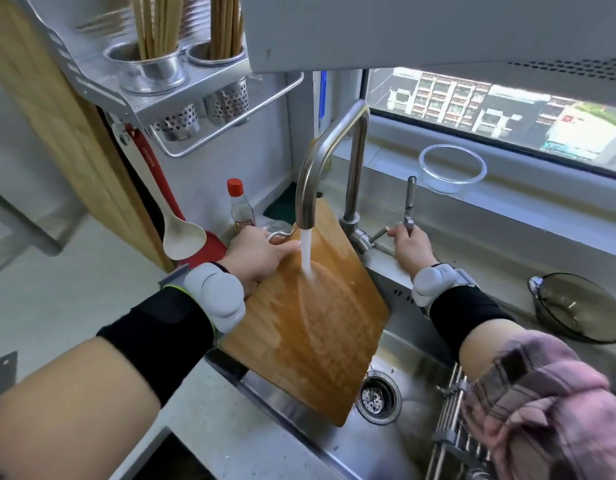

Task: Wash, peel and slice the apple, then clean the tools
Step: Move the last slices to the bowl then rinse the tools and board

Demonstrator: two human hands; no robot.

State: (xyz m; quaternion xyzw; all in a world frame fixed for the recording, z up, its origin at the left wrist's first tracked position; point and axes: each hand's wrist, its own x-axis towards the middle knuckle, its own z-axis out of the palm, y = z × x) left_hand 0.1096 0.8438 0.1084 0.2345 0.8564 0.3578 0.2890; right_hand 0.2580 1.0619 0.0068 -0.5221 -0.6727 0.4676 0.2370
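Rectangular wooden cutting board tilted over steel sink, under running tap water. Judged stiff, fairly heavy, slick when wet; hold its upper edge. Left hand grasps that edge; right hand holds metal peeler at faucet lever. Clear glass bowl and smoked glass bowl: apparently empty.

Both arms are extended forward, each wrapped in a black wrist band with a grey device. The left hand is curled in a grip, thumb on top. The right hand is closed, knuckles up.
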